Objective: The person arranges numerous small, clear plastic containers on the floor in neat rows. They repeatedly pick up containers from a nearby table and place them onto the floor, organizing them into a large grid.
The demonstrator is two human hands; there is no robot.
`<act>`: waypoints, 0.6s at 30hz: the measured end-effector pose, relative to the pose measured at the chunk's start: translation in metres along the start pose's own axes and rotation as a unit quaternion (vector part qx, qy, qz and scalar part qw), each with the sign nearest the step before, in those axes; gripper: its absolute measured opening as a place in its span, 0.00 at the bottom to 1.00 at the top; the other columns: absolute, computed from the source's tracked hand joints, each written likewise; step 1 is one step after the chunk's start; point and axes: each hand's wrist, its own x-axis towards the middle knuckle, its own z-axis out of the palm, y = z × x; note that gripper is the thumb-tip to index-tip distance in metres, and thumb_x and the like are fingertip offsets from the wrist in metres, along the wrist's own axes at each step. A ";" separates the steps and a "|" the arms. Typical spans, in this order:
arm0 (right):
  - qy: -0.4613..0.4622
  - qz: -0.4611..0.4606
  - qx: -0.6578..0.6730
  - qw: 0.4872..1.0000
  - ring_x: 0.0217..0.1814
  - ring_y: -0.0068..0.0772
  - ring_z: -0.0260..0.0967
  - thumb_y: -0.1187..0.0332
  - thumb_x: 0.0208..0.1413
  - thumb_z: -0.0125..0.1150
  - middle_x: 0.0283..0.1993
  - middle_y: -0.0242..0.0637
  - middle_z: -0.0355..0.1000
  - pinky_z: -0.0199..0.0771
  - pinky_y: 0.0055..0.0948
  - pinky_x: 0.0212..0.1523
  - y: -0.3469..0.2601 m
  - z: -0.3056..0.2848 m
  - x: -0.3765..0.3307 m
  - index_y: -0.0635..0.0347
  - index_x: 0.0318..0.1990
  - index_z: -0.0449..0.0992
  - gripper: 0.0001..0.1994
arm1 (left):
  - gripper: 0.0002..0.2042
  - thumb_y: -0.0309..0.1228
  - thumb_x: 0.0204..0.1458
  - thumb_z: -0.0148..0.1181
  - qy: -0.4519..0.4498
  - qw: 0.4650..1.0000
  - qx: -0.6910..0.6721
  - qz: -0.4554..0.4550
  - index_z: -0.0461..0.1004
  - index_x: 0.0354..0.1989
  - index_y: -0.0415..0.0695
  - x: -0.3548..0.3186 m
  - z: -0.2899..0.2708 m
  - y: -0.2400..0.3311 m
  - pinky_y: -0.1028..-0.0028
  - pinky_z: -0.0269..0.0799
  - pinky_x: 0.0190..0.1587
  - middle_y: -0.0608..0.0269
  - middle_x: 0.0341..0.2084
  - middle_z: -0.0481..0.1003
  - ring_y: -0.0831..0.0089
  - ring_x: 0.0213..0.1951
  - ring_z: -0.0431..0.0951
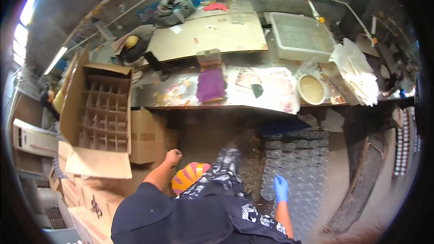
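Observation:
My left hand [173,157] is bare and hangs with its fingers curled in, beside the brown cartons. No object shows in it. My right hand [281,188], in a blue glove, is low over rows of clear, see-through containers [300,158] packed close together at the right of my legs. Its fingers are bunched at the row's left side; whether they grip one of the containers is hidden. By my left forearm is a rounded orange and purple striped thing [190,176], partly covered by my patterned clothing.
An open carton [97,162] with cardboard dividers stands at left, beside another carton [147,138]. Ahead, the workbench [181,101] carries a purple cloth [211,85], white paper [271,81], a round tub [311,89] and a translucent bin [300,36]. A long dark board [357,194] lies at right.

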 end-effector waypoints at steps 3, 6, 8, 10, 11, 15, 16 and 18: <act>-0.015 -0.174 -0.145 0.974 0.56 0.36 0.72 0.67 0.58 0.60 0.53 0.44 0.75 0.68 0.33 0.59 -0.101 0.020 0.066 0.63 0.52 0.76 0.16 | 0.09 0.28 0.51 0.60 -0.034 0.985 -0.169 -0.027 0.78 0.38 0.38 0.020 -0.002 0.024 0.73 0.77 0.30 0.58 0.25 0.80 0.74 0.23 0.79; -0.024 -0.223 -0.047 0.973 0.52 0.36 0.74 0.71 0.58 0.60 0.50 0.45 0.76 0.71 0.31 0.55 -0.247 0.066 0.131 0.65 0.51 0.76 0.14 | 0.08 0.28 0.53 0.59 -0.027 0.970 -0.234 0.052 0.77 0.39 0.38 0.069 -0.010 0.051 0.74 0.76 0.30 0.60 0.26 0.79 0.75 0.25 0.79; 0.040 -0.351 -0.181 0.918 0.49 0.38 0.75 0.66 0.59 0.58 0.47 0.48 0.77 0.72 0.33 0.52 -0.352 0.101 0.166 0.64 0.49 0.77 0.15 | 0.08 0.26 0.56 0.57 -0.033 0.955 -0.284 0.080 0.76 0.41 0.37 0.088 -0.043 0.090 0.76 0.75 0.32 0.63 0.27 0.77 0.77 0.26 0.77; 0.057 -0.372 -0.115 0.920 0.44 0.38 0.76 0.64 0.58 0.58 0.38 0.47 0.78 0.73 0.34 0.48 -0.407 0.111 0.228 0.62 0.45 0.79 0.13 | 0.08 0.25 0.57 0.56 -0.020 0.928 -0.347 0.136 0.76 0.43 0.37 0.117 -0.079 0.149 0.76 0.73 0.33 0.64 0.28 0.77 0.79 0.27 0.75; 0.095 -0.379 -0.161 0.906 0.42 0.39 0.76 0.63 0.58 0.58 0.40 0.47 0.78 0.73 0.33 0.46 -0.436 0.109 0.256 0.61 0.46 0.78 0.14 | 0.09 0.25 0.58 0.55 -0.012 0.923 -0.354 0.154 0.75 0.44 0.37 0.133 -0.106 0.169 0.77 0.73 0.35 0.64 0.29 0.77 0.79 0.29 0.75; 0.365 -0.397 -0.298 0.787 0.42 0.48 0.74 0.70 0.51 0.58 0.36 0.49 0.75 0.72 0.43 0.42 -0.490 0.069 0.366 0.61 0.47 0.77 0.15 | 0.11 0.25 0.59 0.54 0.052 0.900 -0.360 0.239 0.73 0.48 0.35 0.204 -0.221 0.245 0.77 0.72 0.41 0.62 0.38 0.76 0.77 0.37 0.75; 0.378 -0.354 -0.327 0.791 0.46 0.52 0.73 0.70 0.47 0.60 0.40 0.52 0.75 0.71 0.44 0.47 -0.491 0.035 0.398 0.63 0.47 0.76 0.17 | 0.11 0.25 0.59 0.54 0.062 0.889 -0.362 0.273 0.73 0.48 0.35 0.230 -0.242 0.266 0.77 0.73 0.42 0.61 0.41 0.75 0.77 0.39 0.75; 0.409 -0.315 -0.327 0.792 0.51 0.60 0.70 0.67 0.45 0.64 0.47 0.58 0.73 0.69 0.45 0.55 -0.462 -0.029 0.447 0.62 0.51 0.73 0.23 | 0.11 0.26 0.59 0.55 0.056 0.864 -0.392 0.312 0.73 0.48 0.35 0.280 -0.279 0.337 0.77 0.72 0.45 0.62 0.43 0.74 0.77 0.41 0.75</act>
